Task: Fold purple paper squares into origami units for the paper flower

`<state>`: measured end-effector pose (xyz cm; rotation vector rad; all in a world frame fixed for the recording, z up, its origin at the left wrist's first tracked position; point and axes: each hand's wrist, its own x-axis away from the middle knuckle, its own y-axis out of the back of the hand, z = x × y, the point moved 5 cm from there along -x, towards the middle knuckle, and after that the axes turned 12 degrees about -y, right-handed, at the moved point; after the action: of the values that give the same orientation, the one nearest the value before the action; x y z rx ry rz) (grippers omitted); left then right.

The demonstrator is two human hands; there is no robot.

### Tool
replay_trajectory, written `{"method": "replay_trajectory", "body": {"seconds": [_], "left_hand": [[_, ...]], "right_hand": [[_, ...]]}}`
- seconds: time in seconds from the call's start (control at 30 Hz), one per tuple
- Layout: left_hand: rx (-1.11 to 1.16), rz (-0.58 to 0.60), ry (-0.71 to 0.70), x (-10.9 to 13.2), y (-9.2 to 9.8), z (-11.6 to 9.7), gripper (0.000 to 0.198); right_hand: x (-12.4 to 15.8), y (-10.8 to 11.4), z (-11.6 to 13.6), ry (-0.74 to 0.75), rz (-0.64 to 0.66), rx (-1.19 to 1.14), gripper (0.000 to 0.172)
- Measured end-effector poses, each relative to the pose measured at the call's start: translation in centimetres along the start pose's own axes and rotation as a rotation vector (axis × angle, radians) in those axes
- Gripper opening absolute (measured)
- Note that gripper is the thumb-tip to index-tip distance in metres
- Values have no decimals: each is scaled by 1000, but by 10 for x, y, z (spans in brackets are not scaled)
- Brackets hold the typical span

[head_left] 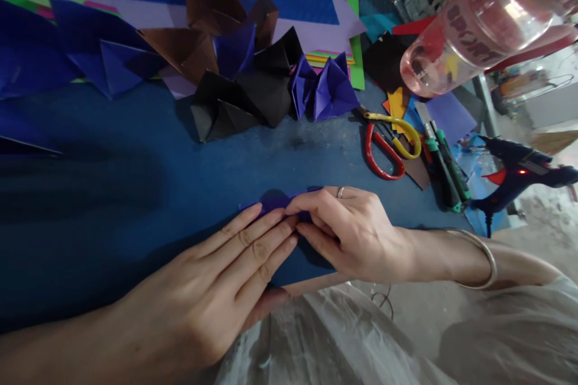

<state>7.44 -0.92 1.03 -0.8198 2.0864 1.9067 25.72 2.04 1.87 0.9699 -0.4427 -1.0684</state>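
A narrow folded piece of purple-blue paper lies on the blue tabletop near its front edge, partly covered by my fingers. My left hand rests flat with its fingers stretched out, the fingertips touching the lower edge of the paper. At the paper's right end, the bent fingers and thumb of my right hand close on it, close to the left fingertips. How many layers the paper has cannot be made out.
Folded black paper, purple paper and brown paper shapes stand beyond my hands. To the right lie scissors, green-handled cutters and a glue gun with a red light. A pink bottle stands farther back.
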Motion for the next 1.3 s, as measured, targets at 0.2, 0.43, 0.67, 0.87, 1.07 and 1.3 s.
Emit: {"method": "replay_trajectory", "body": {"seconds": [0.2,0.43,0.67,0.87,1.07,1.3], "left_hand": [[-3,56,-19,-3,0,2,38],[-35,91,-72,-4,0,8,40],[36,100,-33,0,-4,9,42],[64,113,11,5,-7,5,41],[71,133,10,5,-8,6,42],[34,154,-30,1,-3,6,44]], "right_hand": [[-1,1,0,-79,25,29,24],[-1,2,-2,-146,42,50,38],[7,8,-11,-181,-42,-18,53],[11,12,-16,-164,-7,-18,52],[14,13,-17,-133,57,-7,52],[21,16,-13,35,42,135,30]]}}
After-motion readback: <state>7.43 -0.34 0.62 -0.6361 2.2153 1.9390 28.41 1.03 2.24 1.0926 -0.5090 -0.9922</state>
